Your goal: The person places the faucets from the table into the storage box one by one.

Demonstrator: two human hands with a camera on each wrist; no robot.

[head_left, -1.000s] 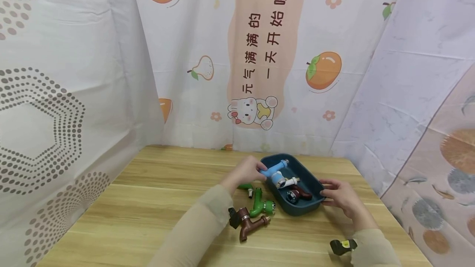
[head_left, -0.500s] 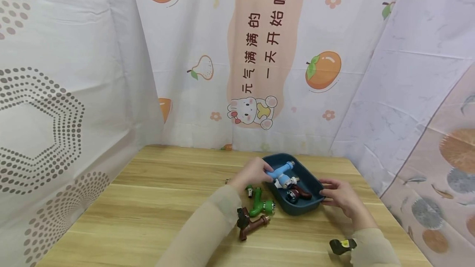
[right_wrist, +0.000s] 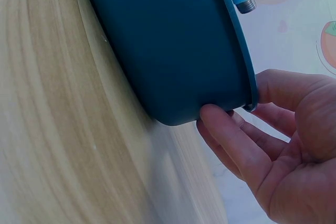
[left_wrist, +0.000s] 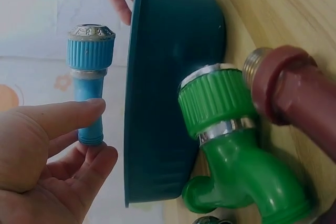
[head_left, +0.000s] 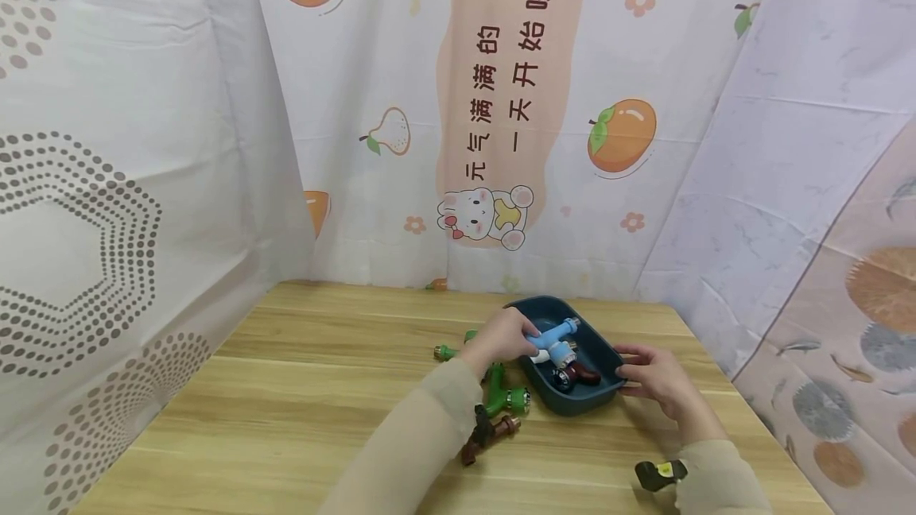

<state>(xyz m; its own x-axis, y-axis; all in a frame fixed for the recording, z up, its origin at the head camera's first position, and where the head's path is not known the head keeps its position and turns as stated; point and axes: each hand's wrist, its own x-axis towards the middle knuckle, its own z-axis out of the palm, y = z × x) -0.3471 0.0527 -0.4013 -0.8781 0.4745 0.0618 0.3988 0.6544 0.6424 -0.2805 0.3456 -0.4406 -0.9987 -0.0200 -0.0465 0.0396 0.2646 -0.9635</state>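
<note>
Left hand (head_left: 503, 337) pinching blue tap (head_left: 554, 336) — white tap (head_left: 541, 357) behind partly hidden.

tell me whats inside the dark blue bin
Inside the bin are a dark red tap and a white tap. The left hand holds a light blue tap over them, so much of the white one, and anything beneath, cannot be seen.

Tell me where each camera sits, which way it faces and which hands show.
Head: worn on the head, facing forward and down at table, bin and curtain; left hand, right hand and sleeves show.
Left wrist: on that wrist, facing the left hand pinching the blue tap; part of the right hand shows too.
Right wrist: on that wrist, facing the right hand gripping the bin.
Both wrist views share the bin and blue tap.
</note>
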